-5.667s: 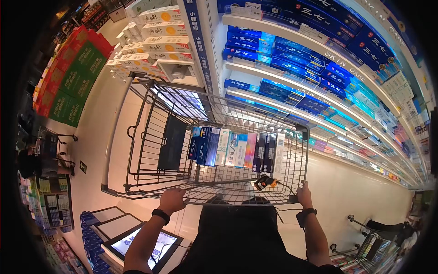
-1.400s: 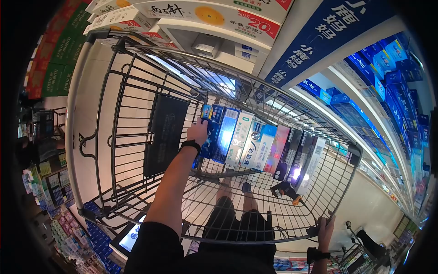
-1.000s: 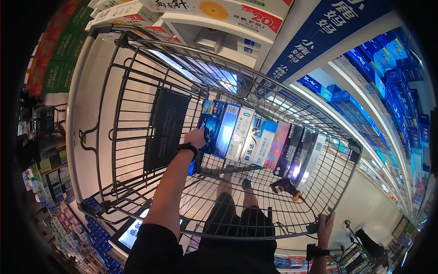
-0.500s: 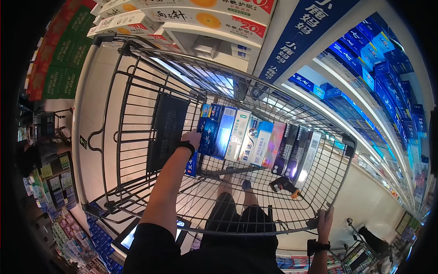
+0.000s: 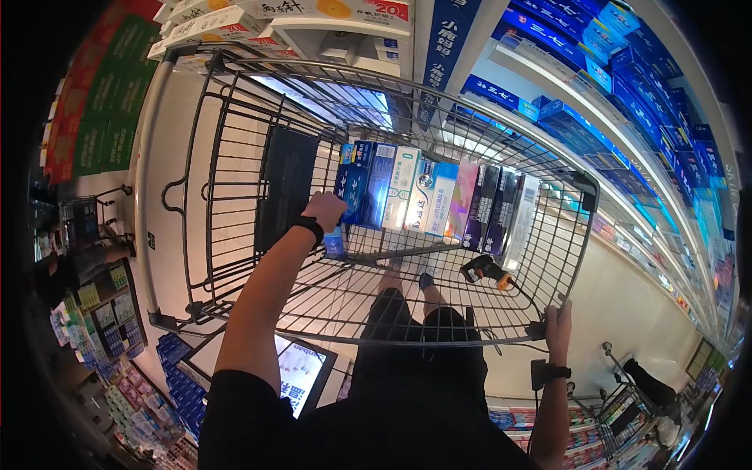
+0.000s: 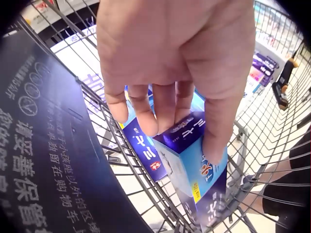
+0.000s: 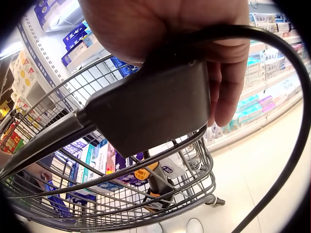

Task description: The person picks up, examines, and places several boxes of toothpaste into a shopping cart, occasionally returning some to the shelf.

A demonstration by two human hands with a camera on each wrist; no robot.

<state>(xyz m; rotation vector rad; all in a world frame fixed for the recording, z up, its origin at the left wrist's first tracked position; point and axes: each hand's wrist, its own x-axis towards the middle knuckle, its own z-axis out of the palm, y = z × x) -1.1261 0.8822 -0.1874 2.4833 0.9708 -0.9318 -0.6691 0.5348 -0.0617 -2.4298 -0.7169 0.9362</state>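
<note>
My left hand (image 5: 324, 210) is inside the shopping cart (image 5: 581, 258), at the left end of a row of upright boxes. It pinches a blue toothpaste box (image 6: 192, 155), thumb on the light blue face and fingers over the far side; the palm hides its upper part. Beside that, another dark blue toothpaste box (image 6: 144, 145) stands against the wires. The row holds blue toothpaste boxes (image 5: 380, 184), white ones (image 5: 401, 188), a pink one (image 5: 462, 200) and dark purple ones (image 5: 493, 207). My right hand (image 5: 558, 337) grips the cart's near right corner, fingers hanging over the black corner piece (image 7: 150, 102).
A black and orange device (image 5: 487, 271) on a cable lies in the cart's right part. A black panel (image 5: 288, 192) stands at its left. Shelves of blue boxes (image 5: 540, 35) line the far right side. A lit screen (image 5: 301, 372) is at the near left; another cart (image 5: 627, 415) is behind right.
Earlier both hands were on the cart's near rim. My left hand then reached into the cart and now has shifted slightly left off the row with a blue toothpaste box. The right hand stays put.
</note>
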